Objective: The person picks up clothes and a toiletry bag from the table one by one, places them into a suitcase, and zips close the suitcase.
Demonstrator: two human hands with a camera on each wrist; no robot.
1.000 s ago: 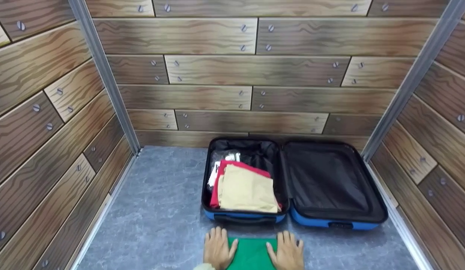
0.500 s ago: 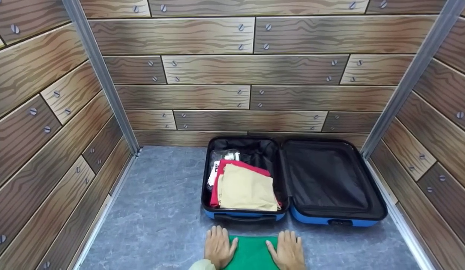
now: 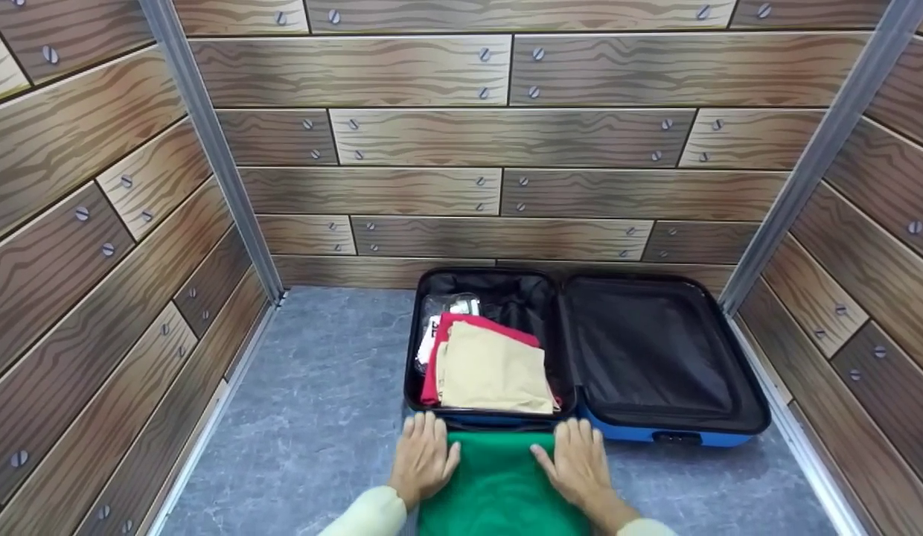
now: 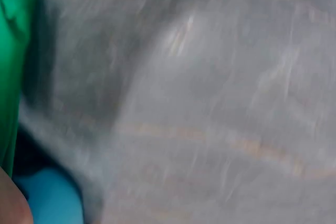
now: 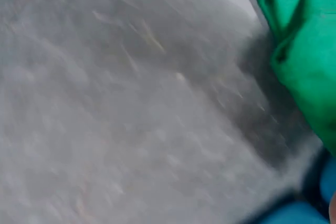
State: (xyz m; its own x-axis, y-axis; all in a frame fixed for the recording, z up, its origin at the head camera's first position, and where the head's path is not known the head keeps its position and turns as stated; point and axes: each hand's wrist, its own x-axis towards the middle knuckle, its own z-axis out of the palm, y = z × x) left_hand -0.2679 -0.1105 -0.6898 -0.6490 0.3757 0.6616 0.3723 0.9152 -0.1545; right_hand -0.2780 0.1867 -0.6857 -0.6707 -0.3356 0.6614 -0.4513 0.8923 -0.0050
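A green cloth [image 3: 505, 476] stretches between my two hands at the bottom of the head view, its far edge up against the suitcase's front handle. My left hand [image 3: 423, 455] grips its left side, thumb over the top. On the opposite side my right hand [image 3: 578, 460] holds it the same way. In both wrist views the cloth's edge hangs over the floor with a shadow below; the fingers are mostly out of those views. Just beyond the hands lies an open blue suitcase [image 3: 491, 420], holding a folded beige cloth [image 3: 495, 368] on a red cloth [image 3: 432, 383].
A clear plastic pack [image 3: 432, 305] with white parts lies in the suitcase's back left. The black-lined lid [image 3: 651, 350] lies open to the right, near the right wall. Wood-patterned walls [image 3: 499, 141] enclose the grey floor [image 3: 313, 402].
Both hands have moved forward toward the suitcase, bringing the green cloth along. More of the cloth and both forearms now show, and its far edge overlaps the suitcase front.
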